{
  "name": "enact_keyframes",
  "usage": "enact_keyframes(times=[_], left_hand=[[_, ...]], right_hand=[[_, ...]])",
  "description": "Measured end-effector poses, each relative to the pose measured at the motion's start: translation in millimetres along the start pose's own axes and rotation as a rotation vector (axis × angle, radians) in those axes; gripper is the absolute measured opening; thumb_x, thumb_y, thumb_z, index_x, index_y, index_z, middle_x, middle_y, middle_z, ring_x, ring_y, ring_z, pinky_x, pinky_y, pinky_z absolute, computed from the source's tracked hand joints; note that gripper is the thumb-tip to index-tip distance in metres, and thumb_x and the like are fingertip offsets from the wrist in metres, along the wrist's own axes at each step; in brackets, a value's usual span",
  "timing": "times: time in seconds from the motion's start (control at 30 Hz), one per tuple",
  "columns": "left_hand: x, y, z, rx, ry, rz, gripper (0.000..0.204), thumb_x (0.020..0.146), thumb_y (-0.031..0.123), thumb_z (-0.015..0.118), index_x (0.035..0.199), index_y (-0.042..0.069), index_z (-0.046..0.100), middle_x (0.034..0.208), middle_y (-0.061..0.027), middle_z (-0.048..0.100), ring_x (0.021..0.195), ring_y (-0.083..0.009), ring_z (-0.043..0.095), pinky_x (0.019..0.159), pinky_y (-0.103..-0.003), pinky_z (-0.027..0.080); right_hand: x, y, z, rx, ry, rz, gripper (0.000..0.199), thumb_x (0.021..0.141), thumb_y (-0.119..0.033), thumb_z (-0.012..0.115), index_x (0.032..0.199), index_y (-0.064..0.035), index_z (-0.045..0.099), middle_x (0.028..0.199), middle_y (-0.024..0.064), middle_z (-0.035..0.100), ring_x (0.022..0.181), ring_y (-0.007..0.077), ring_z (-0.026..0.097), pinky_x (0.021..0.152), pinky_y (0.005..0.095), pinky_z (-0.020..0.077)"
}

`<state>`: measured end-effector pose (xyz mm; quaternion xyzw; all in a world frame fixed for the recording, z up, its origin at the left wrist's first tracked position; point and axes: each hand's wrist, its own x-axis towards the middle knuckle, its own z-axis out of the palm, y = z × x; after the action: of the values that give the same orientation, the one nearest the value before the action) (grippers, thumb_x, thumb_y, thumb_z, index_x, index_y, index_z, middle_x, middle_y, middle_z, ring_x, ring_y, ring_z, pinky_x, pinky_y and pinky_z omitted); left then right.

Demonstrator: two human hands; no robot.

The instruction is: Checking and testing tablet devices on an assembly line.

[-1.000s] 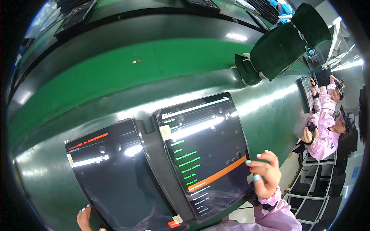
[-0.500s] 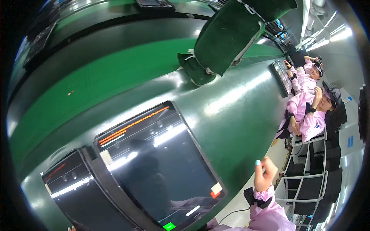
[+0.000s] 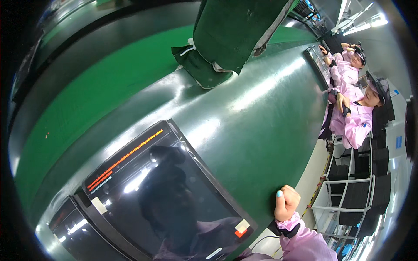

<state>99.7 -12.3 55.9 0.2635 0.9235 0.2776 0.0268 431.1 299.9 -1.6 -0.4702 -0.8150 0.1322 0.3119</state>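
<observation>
My right hand, in a pink sleeve with a black band at the wrist, is closed in a fist at the right edge of the green bench, with nothing seen in it. To its left lies a large black display panel with orange lettering along its top edge. The panel is tilted in view, its glossy face reflecting lamps and a dark figure. Beige tape pieces stick to two of its corners. A second, similar dark panel lies beside it at the lower left. My left hand is out of view.
A green cloth-wrapped bundle with white ties stands at the far side of the bench. Two people in pink work at the right, near another dark panel. A white rack with black boards stands behind my right hand.
The view has shifted, with the panels and bundle now further left. My right hand has turned and closed more tightly. The fingertips at the lower left edge are gone from view.
</observation>
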Motion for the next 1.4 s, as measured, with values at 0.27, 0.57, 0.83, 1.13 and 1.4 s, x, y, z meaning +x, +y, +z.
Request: enact_keyframes(times=[0.27, 0.57, 0.83, 1.13, 1.4], left_hand=[[3, 11, 1, 0.010, -0.020, 0.011, 0.043, 0.087, 0.025, 0.045, 0.116, -0.008, 0.044, 0.102, -0.0256, 0.055, 0.093, -0.0312, 0.056, 0.084, -0.035, 0.041], [-14, 5, -18, -0.186, -0.312, 0.004, 0.054, 0.083, 0.005, 0.043, 0.130, -0.005, 0.019, 0.128, -0.0236, 0.034, 0.120, -0.0290, 0.034, 0.099, -0.034, 0.023], [-28, -18, -25, 0.065, -0.382, 0.245, 0.077, 0.069, 0.013, 0.056, 0.130, -0.007, 0.015, 0.132, -0.0240, 0.027, 0.118, -0.0344, 0.031, 0.099, -0.038, 0.021], [-78, -19, -34, 0.069, -0.147, 0.284, 0.063, 0.075, 0.011, 0.051, 0.129, -0.006, 0.021, 0.123, -0.0222, 0.038, 0.114, -0.0348, 0.034, 0.097, -0.044, 0.019], [-133, -55, 22, -0.318, 0.390, 0.015, 0.006, 0.077, 0.006, 0.048, 0.078, -0.001, 0.048, 0.071, -0.0093, 0.045, 0.061, -0.0182, 0.040, 0.054, -0.029, 0.032]], right_hand=[[6, 0, 1, -0.042, -0.040, 0.005, 0.029, 0.065, 0.003, 0.052, 0.049, -0.0030, 0.029, 0.045, 0.0084, 0.028, 0.039, 0.0233, 0.030, 0.040, 0.0338, 0.0220], [-3, 3, 8, -0.003, 0.117, 0.129, 0.032, 0.076, 0.000, 0.051, 0.053, 0.0002, 0.028, 0.048, 0.0072, 0.025, 0.044, 0.0169, 0.025, 0.042, 0.0320, 0.0197], [-3, 3, 7, 0.024, 0.142, 0.066, 0.033, 0.080, -0.007, 0.051, 0.056, 0.0008, 0.030, 0.050, 0.0089, 0.024, 0.044, 0.0162, 0.024, 0.043, 0.0317, 0.0206], [-9, 2, 2, -0.056, 0.176, 0.085, 0.031, 0.079, -0.022, 0.052, 0.057, -0.0007, 0.048, 0.052, 0.0177, 0.045, 0.046, 0.0326, 0.045, 0.044, 0.0383, 0.0332], [-12, -7, -6, -0.106, 0.111, 0.109, 0.034, 0.078, -0.032, 0.050, 0.058, -0.0052, 0.056, 0.054, 0.0163, 0.051, 0.053, 0.0359, 0.052, 0.049, 0.0427, 0.0383]])
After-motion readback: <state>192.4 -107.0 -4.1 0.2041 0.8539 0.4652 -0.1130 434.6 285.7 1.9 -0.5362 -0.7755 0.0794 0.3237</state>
